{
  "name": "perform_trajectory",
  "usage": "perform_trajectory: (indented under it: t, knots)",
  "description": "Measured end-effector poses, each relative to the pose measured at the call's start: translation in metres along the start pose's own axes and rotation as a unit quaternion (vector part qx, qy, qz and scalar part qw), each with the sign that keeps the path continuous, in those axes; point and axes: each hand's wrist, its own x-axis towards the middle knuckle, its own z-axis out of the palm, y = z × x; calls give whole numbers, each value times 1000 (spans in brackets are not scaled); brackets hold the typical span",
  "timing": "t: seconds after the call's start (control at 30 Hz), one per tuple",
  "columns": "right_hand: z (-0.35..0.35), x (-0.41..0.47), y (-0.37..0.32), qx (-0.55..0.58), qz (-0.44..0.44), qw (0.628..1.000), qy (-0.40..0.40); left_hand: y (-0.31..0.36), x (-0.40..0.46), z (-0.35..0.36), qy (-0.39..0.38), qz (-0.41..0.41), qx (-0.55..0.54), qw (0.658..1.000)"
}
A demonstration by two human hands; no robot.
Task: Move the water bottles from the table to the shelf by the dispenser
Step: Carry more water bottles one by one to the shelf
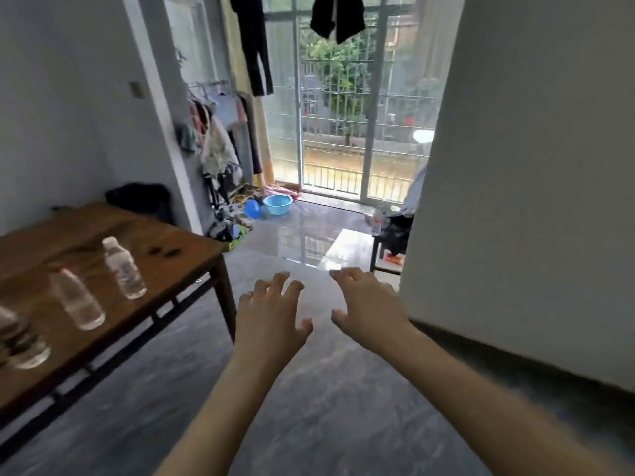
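Both hands hang over bare grey floor (309,424), holding nothing: the left hand (271,317) and right hand (369,309) each have the grip apart, fingers spread and loosely bent. Left of the left hand, past the wooden surface (165,269) and its near corner, three clear water bottles (122,267) stand upright along its front edge, well apart from either grip. Right of the right hand stands a white wall (515,201).

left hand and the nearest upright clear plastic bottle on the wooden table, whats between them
In the head view, only the brown wooden table's corner and bare grey floor separate the left hand from the white-capped clear bottle.
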Motion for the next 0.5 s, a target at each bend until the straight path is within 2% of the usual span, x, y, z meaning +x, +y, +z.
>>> perform_trajectory:
  t: [0.2,0.5]
  knots:
    - [27,47,-81,23,-125,991,-36,-82,-25,-17,-25,-137,57,989]
    - [47,82,-112,67,-228,970,-60,-109,-35,-9,-37,-258,56,964]
